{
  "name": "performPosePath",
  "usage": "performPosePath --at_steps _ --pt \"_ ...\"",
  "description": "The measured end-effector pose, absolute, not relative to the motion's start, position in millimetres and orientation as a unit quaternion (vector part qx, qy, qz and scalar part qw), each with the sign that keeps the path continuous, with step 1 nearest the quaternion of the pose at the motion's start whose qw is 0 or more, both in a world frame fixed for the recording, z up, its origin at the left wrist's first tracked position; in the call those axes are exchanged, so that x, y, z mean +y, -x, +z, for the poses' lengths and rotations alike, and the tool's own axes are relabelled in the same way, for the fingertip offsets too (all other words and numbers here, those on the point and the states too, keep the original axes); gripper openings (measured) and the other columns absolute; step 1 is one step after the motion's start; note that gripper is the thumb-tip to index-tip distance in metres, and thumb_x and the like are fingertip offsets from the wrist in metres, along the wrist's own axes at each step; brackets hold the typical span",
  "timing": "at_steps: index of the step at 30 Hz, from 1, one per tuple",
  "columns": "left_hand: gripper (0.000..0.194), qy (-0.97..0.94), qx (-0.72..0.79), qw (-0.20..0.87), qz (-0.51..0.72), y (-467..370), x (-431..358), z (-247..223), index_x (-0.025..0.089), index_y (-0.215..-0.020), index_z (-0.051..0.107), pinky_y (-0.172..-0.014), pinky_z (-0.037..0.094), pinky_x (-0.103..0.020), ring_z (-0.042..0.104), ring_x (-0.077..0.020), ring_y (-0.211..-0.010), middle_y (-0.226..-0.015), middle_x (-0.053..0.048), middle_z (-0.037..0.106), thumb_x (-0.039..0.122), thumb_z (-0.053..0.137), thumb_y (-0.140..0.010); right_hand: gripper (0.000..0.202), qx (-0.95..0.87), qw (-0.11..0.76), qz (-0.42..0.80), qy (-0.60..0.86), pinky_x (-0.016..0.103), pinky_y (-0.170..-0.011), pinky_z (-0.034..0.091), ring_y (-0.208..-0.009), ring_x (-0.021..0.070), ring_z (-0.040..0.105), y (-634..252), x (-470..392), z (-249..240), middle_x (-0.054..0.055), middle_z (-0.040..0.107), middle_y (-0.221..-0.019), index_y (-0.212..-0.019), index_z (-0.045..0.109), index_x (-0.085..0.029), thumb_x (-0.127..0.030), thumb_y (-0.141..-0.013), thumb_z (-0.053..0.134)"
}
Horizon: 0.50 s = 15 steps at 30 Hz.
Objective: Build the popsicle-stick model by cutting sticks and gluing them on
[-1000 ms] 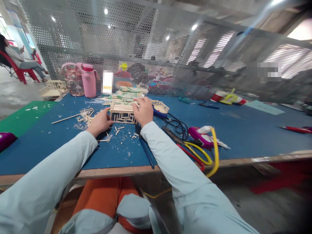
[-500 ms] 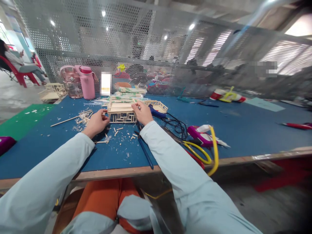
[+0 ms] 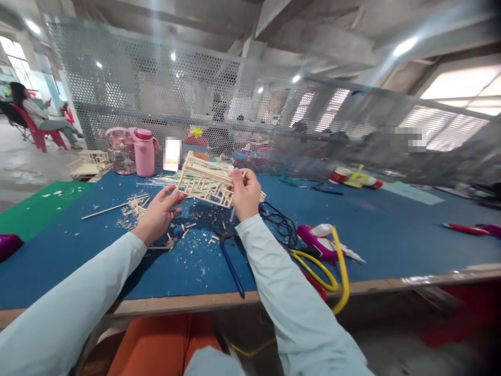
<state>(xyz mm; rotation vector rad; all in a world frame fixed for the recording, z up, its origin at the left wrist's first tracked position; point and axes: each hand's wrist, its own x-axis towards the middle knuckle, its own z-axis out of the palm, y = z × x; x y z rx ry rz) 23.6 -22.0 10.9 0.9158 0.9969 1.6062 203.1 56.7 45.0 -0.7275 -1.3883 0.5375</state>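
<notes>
A small wooden stick frame [image 3: 207, 183] with lattice sides is held tilted above the blue table. My right hand [image 3: 246, 194] grips its right end between thumb and fingers. At the lower left corner, my left hand [image 3: 159, 213] has its fingers apart, the fingertips at or very near the frame. Cut stick pieces [image 3: 188, 228] and crumbs lie below. Blue-handled pliers [image 3: 231, 263] rest on the table under the frame. A heap of sticks and shavings [image 3: 136, 206] sits to the left of the frame.
Pink bottle [image 3: 144, 154] and clear pink jug [image 3: 122, 151] stand back left, near another stick frame [image 3: 89, 164]. To the right lie a purple-and-white tool [image 3: 319, 241], yellow-handled scissors [image 3: 319, 266] and a black cord [image 3: 284, 224]. A perforated metal screen [image 3: 203, 89] stands behind. A person [image 3: 43, 112] sits far left.
The frame has been lifted off the table and tilted, its left end higher. My right hand rose with it, and my left hand's fingers have spread. The camera view has tipped upward.
</notes>
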Motion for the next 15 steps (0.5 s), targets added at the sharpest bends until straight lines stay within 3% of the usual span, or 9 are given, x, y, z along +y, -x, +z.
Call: performPosePath --at_steps 4,15 --pt "0.043 -0.36 0.344 0.538 0.68 -25 -28 22 0.023 -0.108 0.053 -0.081 0.047 -0.03 0.055 -0.0201 -0.111 -0.112 -0.007 0.064 0.047 0.063 -0.074 0.041 -0.584 0.687 0.295 0.318 0.022 -0.048 0.043 -0.051 0.0096 0.045 -197 51 45 -0.005 0.046 -0.061 -0.07 0.045 -0.022 -0.062 -0.074 0.052" --pt "0.041 -0.348 0.284 0.551 0.703 -28 -30 32 0.023 -0.108 0.056 -0.092 0.049 -0.034 0.049 -0.0208 -0.121 -0.118 -0.006 0.062 0.055 0.048 -0.083 0.043 -0.572 0.673 0.342 0.321 0.022 -0.051 0.044 -0.054 0.0092 0.048 -183 44 37 -0.004 0.052 -0.063 -0.068 0.045 -0.021 -0.062 -0.071 0.054"
